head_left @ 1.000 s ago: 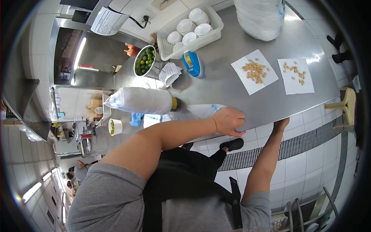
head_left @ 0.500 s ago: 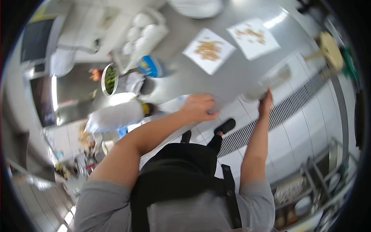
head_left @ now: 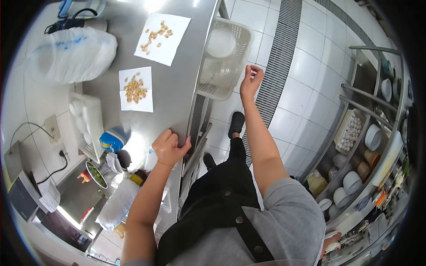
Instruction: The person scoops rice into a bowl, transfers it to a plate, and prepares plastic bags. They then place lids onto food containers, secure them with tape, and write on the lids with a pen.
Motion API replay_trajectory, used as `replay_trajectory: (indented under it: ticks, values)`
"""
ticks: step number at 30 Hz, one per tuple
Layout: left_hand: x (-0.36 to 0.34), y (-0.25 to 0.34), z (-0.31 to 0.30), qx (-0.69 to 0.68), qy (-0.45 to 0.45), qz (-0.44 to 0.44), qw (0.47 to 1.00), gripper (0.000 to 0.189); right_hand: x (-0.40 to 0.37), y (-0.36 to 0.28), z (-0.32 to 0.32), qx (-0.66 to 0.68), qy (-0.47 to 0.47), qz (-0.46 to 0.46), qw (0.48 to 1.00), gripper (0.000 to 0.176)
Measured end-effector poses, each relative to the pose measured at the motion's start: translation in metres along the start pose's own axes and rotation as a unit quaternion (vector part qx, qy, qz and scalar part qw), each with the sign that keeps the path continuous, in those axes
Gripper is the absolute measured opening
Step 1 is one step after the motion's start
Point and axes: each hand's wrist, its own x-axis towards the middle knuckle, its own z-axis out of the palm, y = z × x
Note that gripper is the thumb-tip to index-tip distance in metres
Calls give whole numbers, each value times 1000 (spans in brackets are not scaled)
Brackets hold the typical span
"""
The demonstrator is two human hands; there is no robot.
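My left hand (head_left: 169,148) rests on the front edge of the steel counter (head_left: 171,91), its fingers loosely bent and the thumb stretched apart toward the edge; I see nothing held in it. Out over the floor, my right hand (head_left: 251,82) has loosely curled fingers with gaps between them and appears empty. Just beside it, apart from the fingers, a white perforated basket (head_left: 245,44) juts out below the counter level, holding clear containers and a round whitish lid (head_left: 221,42). Two white paper sheets (head_left: 176,27) lie on the counter, bearing small tan nut-like pieces (head_left: 135,91).
A large plastic-wrapped bundle (head_left: 73,55), a white tray (head_left: 91,146) and a blue packet (head_left: 113,139) stand toward the wall. A bowl of green vegetables (head_left: 96,174) is at lower left. A floor drain grate (head_left: 279,57) and a rack with bowls (head_left: 353,181) lie right.
The view has turned, so the papers now appear at upper left. My right hand, formerly at the blurred basket's edge, is now apart from it. My left hand stays at the counter edge.
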Motion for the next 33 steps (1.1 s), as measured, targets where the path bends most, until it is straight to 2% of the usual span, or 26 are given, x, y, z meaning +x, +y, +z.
replay_trajectory:
  ticks: [2,4,6,8,11,14,17,20,23,26,29,32,33]
  values:
    - [0,0,0,8,-1,6,1000,47,8,-17,5,-13,2,-55,998,24]
    - [0,-1,0,6,-2,7,1000,47,21,-31,16,-73,-44,-174,981,24]
    - [1,0,1,-3,-1,5,1000,48,35,-33,43,-69,-104,-197,972,34]
    - [2,0,1,-5,-4,0,1000,48,53,-27,74,-108,-141,-164,970,48]
    - [1,-1,-1,-6,-9,-2,1000,47,78,-33,112,-202,-158,44,966,61]
    - [1,-4,1,-13,-4,1,1000,47,94,-25,135,-287,-168,112,936,65]
    - [2,-5,-1,-22,-3,4,1000,47,95,-23,141,-273,-173,97,941,61]
    - [3,-6,-2,-26,-5,7,1000,47,83,-24,144,-262,-105,-7,959,55]
    - [4,-5,-2,-29,-7,10,1000,47,73,-30,136,-207,-140,-48,967,50]
    - [4,-6,-2,-26,-8,14,1000,48,67,-30,132,-152,-79,-140,975,45]
    - [4,-5,-3,-21,-8,13,1000,48,64,-32,108,19,-127,-2,992,38]
    - [4,-5,-2,-28,-2,17,999,48,40,-67,56,183,-115,9,976,30]
    - [3,-6,-2,-30,1,19,999,48,35,-73,42,195,-113,18,974,28]
